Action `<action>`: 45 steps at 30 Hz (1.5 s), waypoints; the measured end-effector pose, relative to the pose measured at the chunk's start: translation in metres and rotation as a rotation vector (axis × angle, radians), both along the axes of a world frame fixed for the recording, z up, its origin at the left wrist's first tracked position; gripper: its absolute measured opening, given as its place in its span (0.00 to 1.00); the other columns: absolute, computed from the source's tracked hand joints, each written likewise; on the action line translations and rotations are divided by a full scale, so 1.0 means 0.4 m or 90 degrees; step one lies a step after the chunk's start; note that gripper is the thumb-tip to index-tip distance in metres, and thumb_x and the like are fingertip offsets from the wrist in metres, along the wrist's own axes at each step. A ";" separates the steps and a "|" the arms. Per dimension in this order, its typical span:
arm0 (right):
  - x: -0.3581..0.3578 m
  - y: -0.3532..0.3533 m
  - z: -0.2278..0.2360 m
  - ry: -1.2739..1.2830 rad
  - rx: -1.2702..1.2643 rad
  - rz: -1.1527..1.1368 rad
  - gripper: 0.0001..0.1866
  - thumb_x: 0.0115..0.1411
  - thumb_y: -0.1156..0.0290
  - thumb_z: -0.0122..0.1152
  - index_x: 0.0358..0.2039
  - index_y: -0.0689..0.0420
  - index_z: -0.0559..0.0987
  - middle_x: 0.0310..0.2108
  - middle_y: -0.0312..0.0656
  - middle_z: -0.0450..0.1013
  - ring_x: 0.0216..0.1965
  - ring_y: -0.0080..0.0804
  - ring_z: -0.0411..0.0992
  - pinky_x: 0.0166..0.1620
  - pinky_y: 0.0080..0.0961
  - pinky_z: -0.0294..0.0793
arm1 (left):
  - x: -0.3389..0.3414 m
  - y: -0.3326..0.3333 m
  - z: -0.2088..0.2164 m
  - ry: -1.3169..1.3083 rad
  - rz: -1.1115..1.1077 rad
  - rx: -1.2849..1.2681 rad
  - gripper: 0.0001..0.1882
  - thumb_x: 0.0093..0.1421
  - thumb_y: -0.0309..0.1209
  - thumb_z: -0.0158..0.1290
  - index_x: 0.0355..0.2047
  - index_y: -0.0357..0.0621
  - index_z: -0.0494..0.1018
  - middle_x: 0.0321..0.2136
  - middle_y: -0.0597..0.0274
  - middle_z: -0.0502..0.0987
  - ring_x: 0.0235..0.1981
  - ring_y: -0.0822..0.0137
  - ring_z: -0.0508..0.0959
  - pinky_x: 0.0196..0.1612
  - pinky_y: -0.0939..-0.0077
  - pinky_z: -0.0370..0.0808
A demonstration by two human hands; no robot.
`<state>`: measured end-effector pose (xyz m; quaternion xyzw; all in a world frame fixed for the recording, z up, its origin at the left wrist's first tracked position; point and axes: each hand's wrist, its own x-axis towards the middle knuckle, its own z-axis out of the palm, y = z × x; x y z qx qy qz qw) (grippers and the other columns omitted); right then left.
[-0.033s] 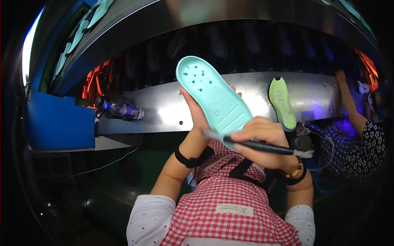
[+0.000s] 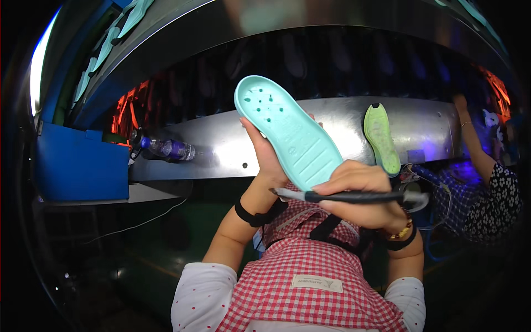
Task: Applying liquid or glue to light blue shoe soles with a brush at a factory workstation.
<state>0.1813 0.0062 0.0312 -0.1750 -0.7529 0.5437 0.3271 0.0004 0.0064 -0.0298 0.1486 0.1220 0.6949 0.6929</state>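
My left hand (image 2: 266,152) is wrapped around the edge of a mint-green shoe sole (image 2: 301,141), holding it tilted above the bench. Small dark holes dot the sole's rounded far end, and ridged lines cross its near part. My right hand (image 2: 359,191) grips a slim black-handled brush (image 2: 354,196) at the sole's near end. The brush lies almost level, its greyish tip pointing left past the sole's near edge; whether the bristles touch the sole I cannot tell. A yellow-green shoe sole (image 2: 381,138) with a dark notch at its far end lies on the bench, right of my hands.
A metal bench (image 2: 215,146) runs across in front of me. A plastic bottle (image 2: 168,149) lies on its left part, near a blue box (image 2: 80,163). A dark round container (image 2: 409,191) stands at right. Beyond it a co-worker's arm (image 2: 473,138) reaches toward the machine.
The brush has turned nearer to level and its tip has moved slightly down and left, off the sole's near edge. The sole has shifted a little to the left.
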 end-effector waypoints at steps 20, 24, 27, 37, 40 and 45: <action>0.021 0.055 -0.083 0.182 -0.269 -0.015 0.10 0.47 0.82 0.57 0.33 0.65 0.75 0.36 0.49 0.74 0.44 0.37 0.69 0.52 0.34 0.65 | -0.079 0.029 0.120 0.141 0.058 0.049 0.42 0.55 0.64 0.28 0.56 0.40 0.55 0.51 0.47 0.64 0.50 0.47 0.66 0.55 0.48 0.60; -0.017 0.016 -0.061 0.356 -0.546 -0.021 0.09 0.51 0.81 0.55 0.35 0.65 0.73 0.36 0.50 0.73 0.42 0.35 0.71 0.48 0.28 0.68 | -0.036 -0.030 0.123 0.186 0.035 -0.025 0.41 0.56 0.62 0.29 0.58 0.41 0.53 0.53 0.48 0.62 0.53 0.48 0.64 0.56 0.47 0.58; -0.025 -0.013 -0.062 0.348 -0.533 -0.085 0.09 0.52 0.81 0.55 0.36 0.65 0.72 0.37 0.49 0.73 0.40 0.30 0.71 0.46 0.23 0.70 | 0.032 -0.067 0.123 -0.005 0.009 0.050 0.38 0.58 0.59 0.29 0.58 0.41 0.51 0.54 0.48 0.60 0.53 0.48 0.64 0.56 0.45 0.57; -0.022 -0.020 -0.042 0.172 -0.184 -0.161 0.09 0.49 0.83 0.57 0.33 0.65 0.75 0.36 0.47 0.73 0.37 0.28 0.72 0.41 0.21 0.71 | 0.004 -0.026 0.065 0.031 -0.006 0.018 0.35 0.59 0.54 0.31 0.58 0.39 0.52 0.53 0.44 0.61 0.51 0.43 0.66 0.53 0.43 0.61; -0.017 -0.007 -0.041 0.104 0.000 -0.062 0.09 0.50 0.82 0.57 0.34 0.65 0.75 0.35 0.45 0.74 0.37 0.26 0.72 0.41 0.20 0.71 | 0.001 -0.019 0.038 0.037 -0.002 -0.009 0.35 0.59 0.54 0.31 0.58 0.38 0.53 0.53 0.43 0.61 0.50 0.43 0.66 0.52 0.44 0.62; -0.015 0.026 -0.043 0.125 -0.207 -0.154 0.10 0.50 0.83 0.57 0.35 0.65 0.76 0.35 0.45 0.74 0.37 0.26 0.72 0.43 0.21 0.71 | -0.012 0.015 0.046 0.054 -0.020 -0.036 0.33 0.60 0.50 0.33 0.55 0.35 0.56 0.48 0.44 0.66 0.45 0.47 0.71 0.50 0.51 0.67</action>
